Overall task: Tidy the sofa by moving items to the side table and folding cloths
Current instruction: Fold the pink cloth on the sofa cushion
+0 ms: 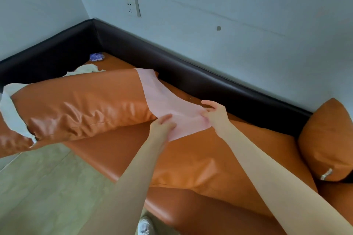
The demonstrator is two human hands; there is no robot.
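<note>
Your left hand (162, 123) pinches the near edge of the pink cloth (170, 107), with the fingers curled over it. Your right hand (214, 113) grips the same cloth a little farther along, thumb and fingers closed on a fold.

The pink cloth is thin and soft. It lies on the sofa seat (200, 158), and its far end runs up over the end of a long orange cushion (82, 101). That cushion is puffy and shiny, like leather, with lots of small wrinkles along its front. The seat is the same smooth orange stuff. The sofa back (191, 80) is dark, almost black, and makes a corner at the far left.

A white cloth (13, 112) hangs over the left end of the long cushion, and the picture's edge cuts part of it off. More pale cloth (86, 68) peeks out behind the cushion; most of it is hidden. A small purple thing (97, 56) sits in the far corner, too small to tell what it is. Another orange cushion (330, 139) on the right is cut off by the edge.
</note>
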